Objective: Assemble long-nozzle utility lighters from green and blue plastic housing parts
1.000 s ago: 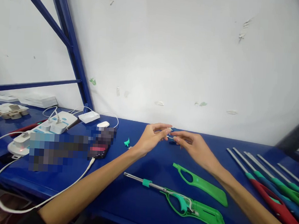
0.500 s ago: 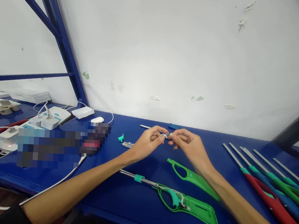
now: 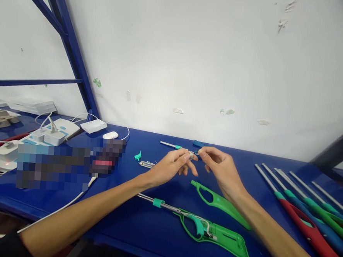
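Observation:
My left hand pinches a small pale, silvery part between thumb and finger, its other fingers stretched out. Close beside it, thumb and index finger of my right hand are pressed together at a dark blue piece; my fingers partly hide what they grip. Behind the hands lies a thin metal tube with a teal collar. A teal trigger and a small clear-and-metal part rest left of my left hand. Nearer me lies an opened green lighter with metal tube, teal trigger and wire showing.
A green half shell lies beneath my right forearm. Several long-necked lighters lie side by side at the right. On the left are a power strip, white cables and a blurred-out item. A wall rises behind the blue table.
My left hand's lower fingers have stretched out, and its pinched part has shifted slightly right. My right fingertips have moved slightly up and right, showing the dark blue piece. The tube's teal collar now shows.

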